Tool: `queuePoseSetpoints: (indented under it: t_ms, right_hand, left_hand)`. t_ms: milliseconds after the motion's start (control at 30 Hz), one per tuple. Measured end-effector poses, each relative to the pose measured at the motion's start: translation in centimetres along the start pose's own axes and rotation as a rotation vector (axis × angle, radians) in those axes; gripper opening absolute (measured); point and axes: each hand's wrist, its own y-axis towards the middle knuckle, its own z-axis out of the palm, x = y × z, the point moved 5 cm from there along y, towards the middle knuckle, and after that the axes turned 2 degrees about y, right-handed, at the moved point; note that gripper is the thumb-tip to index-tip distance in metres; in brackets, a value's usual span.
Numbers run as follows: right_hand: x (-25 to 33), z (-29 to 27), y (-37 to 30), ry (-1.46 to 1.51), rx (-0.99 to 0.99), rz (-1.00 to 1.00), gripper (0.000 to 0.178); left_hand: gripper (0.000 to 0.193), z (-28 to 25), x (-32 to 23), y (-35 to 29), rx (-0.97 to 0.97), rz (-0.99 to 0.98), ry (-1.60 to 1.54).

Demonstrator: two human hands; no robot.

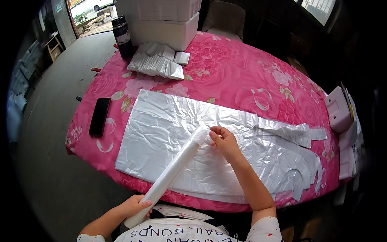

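Slanting across my front is a long, narrow folded strip of whitish plastic film (pixel 173 169). My left hand (pixel 136 206) is closed round its lower end, close to my body. At its upper end, my right hand (pixel 224 142) pinches a thin, translucent edge of the film between thumb and fingers. Beneath the strip, a pile of silvery-white plastic aprons (pixel 149 129) lies flat and wrinkled on the table. Their neck loops and ties (pixel 296 181) spread toward the right side.
A pink flowered tablecloth (pixel 234 68) covers the table. Folded film packets (pixel 155 66) lie at the back left, beside a dark bottle (pixel 122 38) and white foam boxes (pixel 163 34). A black phone (pixel 99 117) rests at the left; pale pink boxes (pixel 340 109) stand at the right edge.
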Motion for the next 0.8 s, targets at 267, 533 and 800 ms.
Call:
queuePoseSetpoints:
  t_ms: [267,533,800]
  right_hand:
    - [0.9,1.7,1.8,-0.131,0.338,0.108,0.025]
    - [-0.1,0.9,1.7,-0.045,0.442,0.088,0.018]
    - [0.7,-7.3,3.9,-0.194,0.019,-0.067,0.012]
  left_hand:
    - [0.035,-0.3,0.0,0.1,0.013,0.028,0.050]
    - [0.035,-0.1,0.6,0.3,0.000,0.008,0.051]
    - [0.039,-1.7,1.7,-2.3,0.141,-0.028,0.019]
